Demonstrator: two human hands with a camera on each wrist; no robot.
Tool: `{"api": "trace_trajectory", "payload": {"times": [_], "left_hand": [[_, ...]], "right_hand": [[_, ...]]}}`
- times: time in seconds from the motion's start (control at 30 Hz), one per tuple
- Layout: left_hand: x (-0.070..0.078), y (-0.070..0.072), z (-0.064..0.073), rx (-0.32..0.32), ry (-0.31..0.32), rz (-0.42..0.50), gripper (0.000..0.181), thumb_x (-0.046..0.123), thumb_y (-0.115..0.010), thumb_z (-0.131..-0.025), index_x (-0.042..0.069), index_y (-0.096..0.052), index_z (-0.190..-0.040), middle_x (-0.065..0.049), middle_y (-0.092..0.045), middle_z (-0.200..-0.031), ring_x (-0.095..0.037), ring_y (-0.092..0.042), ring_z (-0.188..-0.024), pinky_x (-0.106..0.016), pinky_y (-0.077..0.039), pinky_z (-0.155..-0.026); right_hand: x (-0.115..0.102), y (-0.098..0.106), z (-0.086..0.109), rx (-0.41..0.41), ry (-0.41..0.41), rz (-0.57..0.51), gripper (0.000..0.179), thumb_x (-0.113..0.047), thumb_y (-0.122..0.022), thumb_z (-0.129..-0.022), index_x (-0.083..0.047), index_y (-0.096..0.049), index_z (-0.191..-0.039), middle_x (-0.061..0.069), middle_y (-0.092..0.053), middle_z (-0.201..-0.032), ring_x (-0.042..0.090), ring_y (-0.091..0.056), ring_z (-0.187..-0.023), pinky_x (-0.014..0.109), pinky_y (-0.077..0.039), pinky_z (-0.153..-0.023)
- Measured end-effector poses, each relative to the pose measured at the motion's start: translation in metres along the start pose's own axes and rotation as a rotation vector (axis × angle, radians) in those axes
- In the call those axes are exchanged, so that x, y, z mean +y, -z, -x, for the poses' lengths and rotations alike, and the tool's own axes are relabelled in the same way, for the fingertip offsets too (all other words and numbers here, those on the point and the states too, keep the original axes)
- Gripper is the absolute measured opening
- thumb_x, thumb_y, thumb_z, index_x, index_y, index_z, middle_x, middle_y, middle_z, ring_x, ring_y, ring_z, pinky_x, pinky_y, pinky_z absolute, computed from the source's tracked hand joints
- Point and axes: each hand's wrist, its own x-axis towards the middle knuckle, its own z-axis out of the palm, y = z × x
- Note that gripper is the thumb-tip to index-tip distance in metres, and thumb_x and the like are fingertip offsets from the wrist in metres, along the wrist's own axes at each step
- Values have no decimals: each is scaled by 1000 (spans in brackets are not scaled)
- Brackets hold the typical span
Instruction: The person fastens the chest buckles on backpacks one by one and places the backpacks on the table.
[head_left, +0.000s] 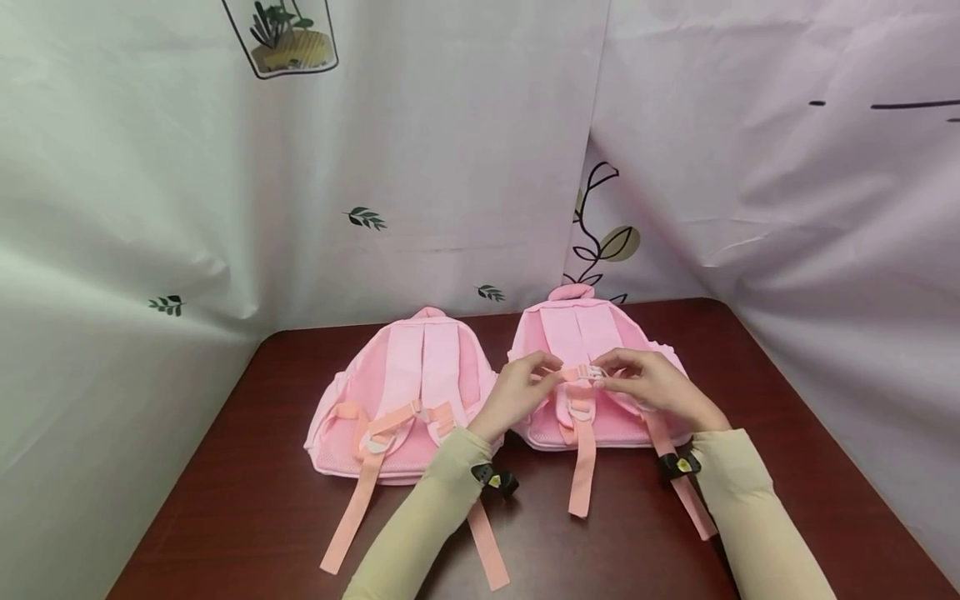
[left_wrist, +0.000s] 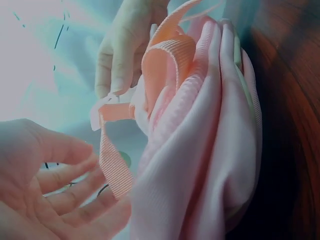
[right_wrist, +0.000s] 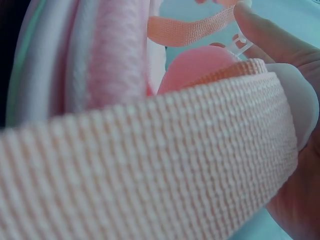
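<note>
Two pink backpacks lie on the table with their strap sides up. Over the right backpack (head_left: 531, 329), my right hand (head_left: 656, 383) pinches a white plastic buckle (head_left: 591, 372) between thumb and fingers. The left hand (head_left: 513, 396) is just left of the buckle, its thumb and forefinger at the orange webbing strap (head_left: 567, 376), which they appear to pinch. In the left wrist view that strap (left_wrist: 116, 170) hangs from the buckle beside the left fingertips. A wide webbing strap (right_wrist: 150, 160) covers much of the right wrist view, partly hiding the right hand.
The left backpack (head_left: 405, 358) stands close beside the left forearm, its loose orange strap ends (head_left: 352, 517) trailing towards the front of the dark red table (head_left: 247, 500). A second strap (head_left: 693, 508) runs under the right wrist. Printed white cloth (head_left: 465, 167) hangs behind and along both sides.
</note>
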Motion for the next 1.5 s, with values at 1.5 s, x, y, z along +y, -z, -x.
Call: {"api": "trace_trajectory", "payload": {"times": [1.5], "left_hand": [[5, -6, -13, 110, -132, 91, 23, 23, -70, -97, 8, -69, -114, -5, -70, -103, -16, -67, -101, -26, -54, -88]], "right_hand": [[17, -6, 6, -202, -57, 73, 28, -19, -82, -85, -11, -70, -109, -4, -69, -98, 13, -60, -90, 26, -49, -82]]}}
